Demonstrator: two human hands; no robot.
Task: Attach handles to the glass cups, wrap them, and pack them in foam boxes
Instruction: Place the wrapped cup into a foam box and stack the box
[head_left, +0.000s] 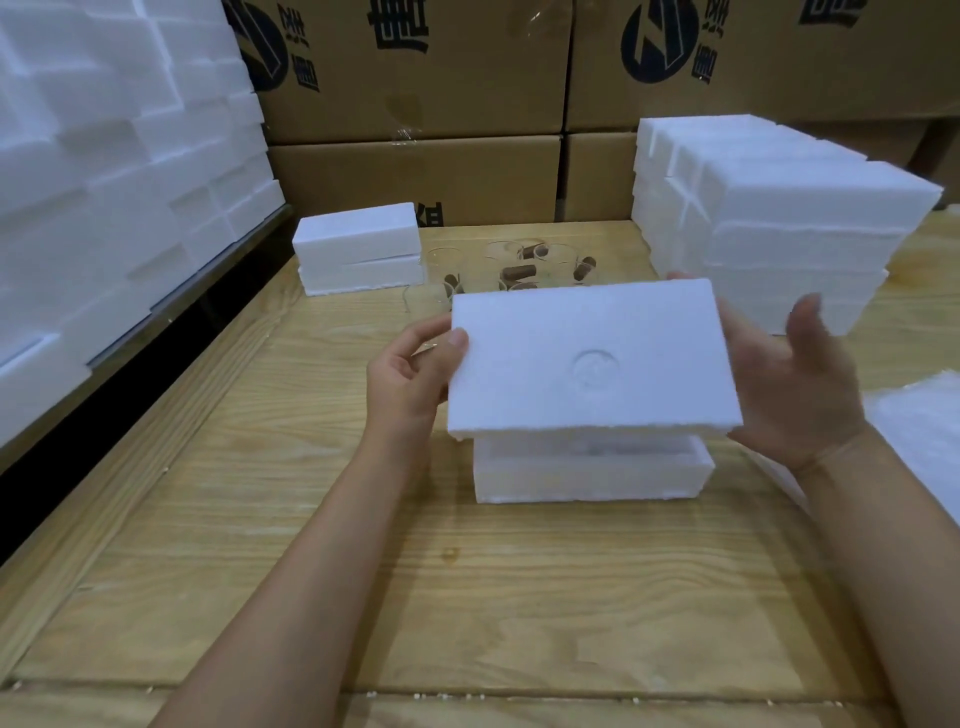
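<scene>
Foam lid (592, 358), a flat white slab with a round embossed mark near its centre, held level in the air between both hands, directly over the open foam box base (592, 475) that stands on the wooden counter (415, 597). Left hand (410, 379) pinches the lid's left edge, thumb lying on the top face and the fingers curled beneath. Right hand (795, 374) cups the lid's right edge: the palm faces the foam, fingertips show past the far right corner, and one digit stands raised and blurred, clear of the surface. Lid and base are apart, with a shadowed gap between them; the lid overhangs the base on both sides, and what the base contains is hidden. Glass cups (498, 260) stand grouped at the far middle of the counter, partly behind the lid's far edge, with brown cylindrical handles (519, 273) among them; whether each handle sits in a cup or beside it cannot be told. Just left of the cups, two closed foam boxes (358, 249) lie stacked one on the other. At the far right rises a taller stack of foam boxes (789, 223), and soft white wrapping sheets (924, 431) lie at the right edge. White foam pieces (104, 182) are piled high along the left side. Brown printed cartons (415, 78) fill the background.
</scene>
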